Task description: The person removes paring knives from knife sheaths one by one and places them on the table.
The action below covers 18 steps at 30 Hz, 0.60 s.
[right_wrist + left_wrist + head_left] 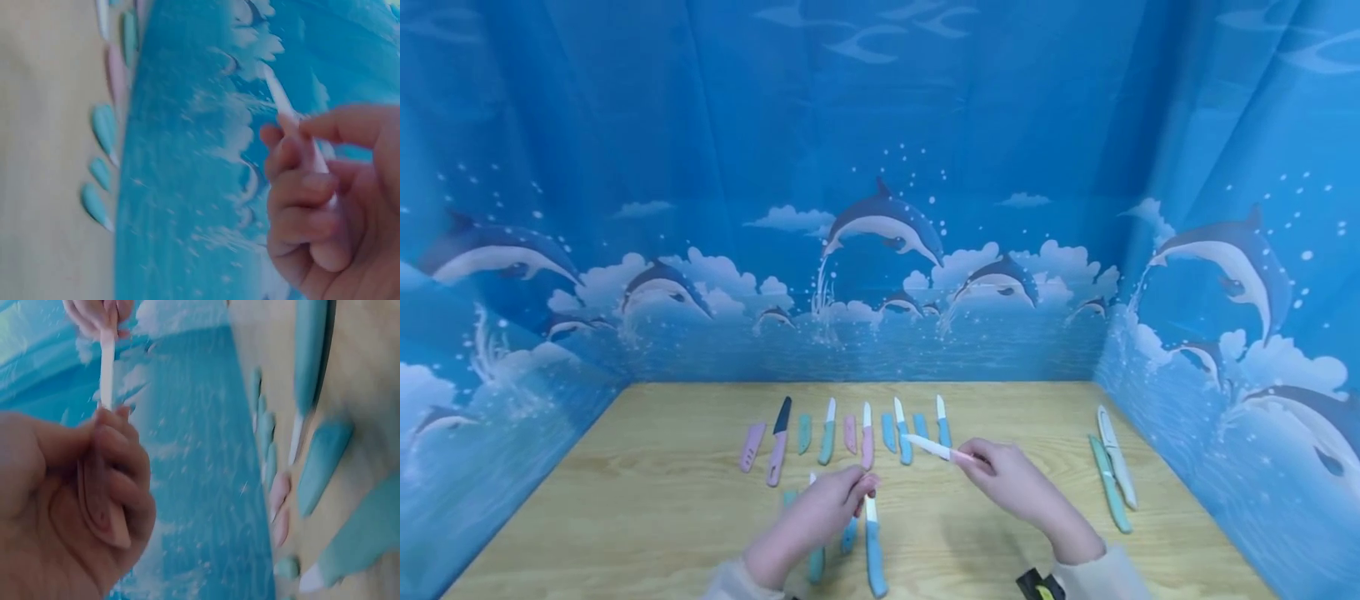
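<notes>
My right hand [1011, 479] holds a small knife [931, 447] by its pink handle, the white blade pointing left and bare. My left hand [823, 504] grips a pink blade sheath [103, 500], its fingers curled round it; in the head view these fingers mostly cover the sheath. In the left wrist view the knife's blade stretches toward the sheath, but whether they touch I cannot tell. Below the left hand lie a blue-handled knife [876, 554], a blue sheath [849, 537] and a green-handled knife [816, 567], partly covered by that hand.
Across the back of the wooden table runs a row of knives beside their sheaths, among them a purple knife [777, 450], a green knife [827, 437] and a pink knife [867, 442]. Two green knives [1109, 483] lie at the right edge. A blue dolphin curtain [880, 125] surrounds the table.
</notes>
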Available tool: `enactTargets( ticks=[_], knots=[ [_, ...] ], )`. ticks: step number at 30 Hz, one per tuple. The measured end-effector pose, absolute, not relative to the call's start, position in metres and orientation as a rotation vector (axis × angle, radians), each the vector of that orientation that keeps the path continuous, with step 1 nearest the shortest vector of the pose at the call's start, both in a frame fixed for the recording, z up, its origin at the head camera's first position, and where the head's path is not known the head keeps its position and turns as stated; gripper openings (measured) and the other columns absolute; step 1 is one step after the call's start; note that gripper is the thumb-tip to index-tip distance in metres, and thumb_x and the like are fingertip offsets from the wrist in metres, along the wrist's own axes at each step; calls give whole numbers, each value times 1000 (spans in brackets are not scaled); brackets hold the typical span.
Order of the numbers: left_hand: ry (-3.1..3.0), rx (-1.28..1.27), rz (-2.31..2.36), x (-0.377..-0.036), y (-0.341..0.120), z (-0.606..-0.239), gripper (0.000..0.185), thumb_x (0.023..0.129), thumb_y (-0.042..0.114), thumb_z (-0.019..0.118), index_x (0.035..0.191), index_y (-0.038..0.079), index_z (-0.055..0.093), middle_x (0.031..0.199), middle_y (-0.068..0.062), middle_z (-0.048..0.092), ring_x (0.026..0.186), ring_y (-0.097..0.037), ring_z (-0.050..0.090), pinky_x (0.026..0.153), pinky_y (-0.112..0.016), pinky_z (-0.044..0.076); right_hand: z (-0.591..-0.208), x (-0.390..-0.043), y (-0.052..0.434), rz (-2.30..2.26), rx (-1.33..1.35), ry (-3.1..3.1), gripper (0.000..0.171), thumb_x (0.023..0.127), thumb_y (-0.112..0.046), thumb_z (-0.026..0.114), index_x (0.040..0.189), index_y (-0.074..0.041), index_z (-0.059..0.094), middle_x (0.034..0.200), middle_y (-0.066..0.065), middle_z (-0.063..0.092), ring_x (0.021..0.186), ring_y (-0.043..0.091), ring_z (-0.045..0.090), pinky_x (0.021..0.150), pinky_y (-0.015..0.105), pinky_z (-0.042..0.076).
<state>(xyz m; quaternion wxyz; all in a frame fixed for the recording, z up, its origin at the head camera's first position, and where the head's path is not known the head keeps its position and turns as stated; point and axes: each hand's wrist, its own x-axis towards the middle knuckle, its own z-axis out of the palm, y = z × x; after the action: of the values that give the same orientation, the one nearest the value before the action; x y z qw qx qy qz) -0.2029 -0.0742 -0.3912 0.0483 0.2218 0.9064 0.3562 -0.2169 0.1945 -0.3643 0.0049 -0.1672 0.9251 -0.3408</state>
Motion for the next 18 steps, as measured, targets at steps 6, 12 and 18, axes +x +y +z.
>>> enactTargets(
  ticks=[6,12,18],
  knots=[
    [2847,621,1035,-208,-56,-390,33,101,36,49,97,11,69,72,4,59,58,-7,45,53,-24,40,-381,-212,194,-1273,-410,2753,18,99,-14,53,111,-1,57,74,4,60,51,8,43,44,18,34],
    [2851,541,1012,-216,-42,-389,25,97,29,59,89,8,70,81,2,59,72,-11,53,64,-28,46,-401,-213,196,-1367,-443,2619,21,95,-9,56,109,6,54,87,9,65,60,16,59,49,21,46],
    [2663,341,1276,-228,-24,-396,30,87,9,69,113,-5,63,89,-11,69,74,-19,65,66,-34,55,-415,-217,189,-1361,-344,2565,27,88,-6,64,108,12,59,83,8,62,65,16,59,58,29,55]
  ],
)
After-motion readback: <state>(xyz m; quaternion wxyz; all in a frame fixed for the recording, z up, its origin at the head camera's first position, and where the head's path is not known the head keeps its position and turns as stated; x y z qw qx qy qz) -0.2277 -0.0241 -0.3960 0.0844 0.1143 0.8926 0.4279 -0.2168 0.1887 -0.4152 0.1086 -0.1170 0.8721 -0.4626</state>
